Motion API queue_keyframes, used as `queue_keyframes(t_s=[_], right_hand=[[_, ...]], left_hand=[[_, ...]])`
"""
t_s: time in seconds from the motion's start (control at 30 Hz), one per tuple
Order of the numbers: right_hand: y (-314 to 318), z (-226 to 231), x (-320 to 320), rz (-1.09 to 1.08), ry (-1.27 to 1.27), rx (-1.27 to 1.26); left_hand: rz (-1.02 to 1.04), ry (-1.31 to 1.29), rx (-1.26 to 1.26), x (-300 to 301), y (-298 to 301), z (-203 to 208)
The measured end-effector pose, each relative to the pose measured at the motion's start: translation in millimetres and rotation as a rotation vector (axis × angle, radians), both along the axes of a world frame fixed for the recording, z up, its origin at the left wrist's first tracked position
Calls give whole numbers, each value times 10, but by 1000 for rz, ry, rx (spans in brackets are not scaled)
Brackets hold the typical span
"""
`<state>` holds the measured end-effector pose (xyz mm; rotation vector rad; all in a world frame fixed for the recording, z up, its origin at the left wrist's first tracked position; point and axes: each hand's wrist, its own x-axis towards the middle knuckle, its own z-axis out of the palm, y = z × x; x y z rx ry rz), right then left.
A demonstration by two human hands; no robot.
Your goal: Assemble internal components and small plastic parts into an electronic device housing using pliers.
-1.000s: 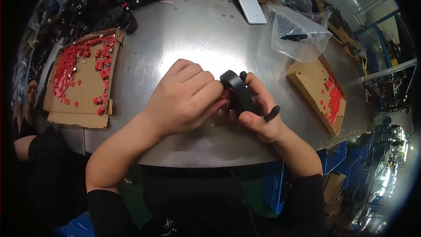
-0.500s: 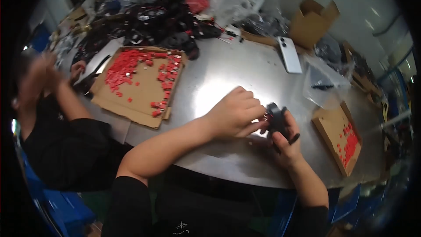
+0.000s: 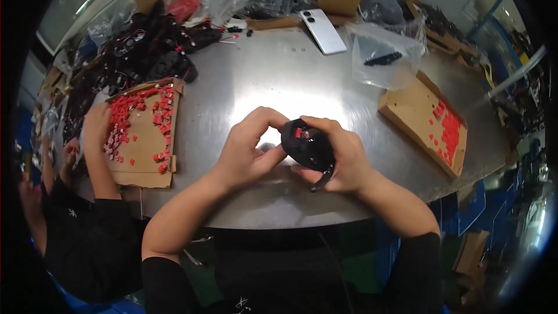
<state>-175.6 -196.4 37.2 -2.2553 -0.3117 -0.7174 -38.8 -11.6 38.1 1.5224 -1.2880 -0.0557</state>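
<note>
A black rounded plastic housing [image 3: 307, 144] is held above the metal table, with a small red part [image 3: 301, 133] showing in its upper end and a short black piece sticking out below. My right hand [image 3: 344, 150] wraps round its right side, fingers behind and thumb below. My left hand [image 3: 253, 146] is curled at the housing's left edge, with index finger and thumb tips against it. Whether those tips also hold some small piece is hidden.
At left, a cardboard tray [image 3: 146, 179] holds many small red parts; a co-worker's hand [image 3: 96, 122] reaches into it. Another cardboard tray [image 3: 401, 111] with red parts lies at right. Behind are a white phone [image 3: 325, 34], a clear plastic bag [image 3: 378, 72] and piled black parts [image 3: 125, 52].
The view has shifted right. My left hand has come to the housing's edge, and the housing has turned so the red part shows. A co-worker's hand is now at the left tray.
</note>
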Motion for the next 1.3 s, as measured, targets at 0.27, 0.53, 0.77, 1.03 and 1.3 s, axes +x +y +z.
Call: queue_keyframes(t_s=[0.27, 0.53, 0.77, 1.03, 1.3], right_hand=[[-16, 25, -56, 64, 30, 139], [-21, 22, -22, 74, 3, 132], [-101, 84, -42, 87, 78, 64], [-250, 181, -86, -10, 369, -225], [-212, 73, -70, 109, 448, -224]], left_hand=[[-144, 475, 144, -61, 17, 10], [-73, 285, 120, -64, 1, 0], [-72, 314, 96, -40, -23, -78], [-351, 328, 162, 181, -5, -166], [-263, -70, 264, 197, -53, -222]])
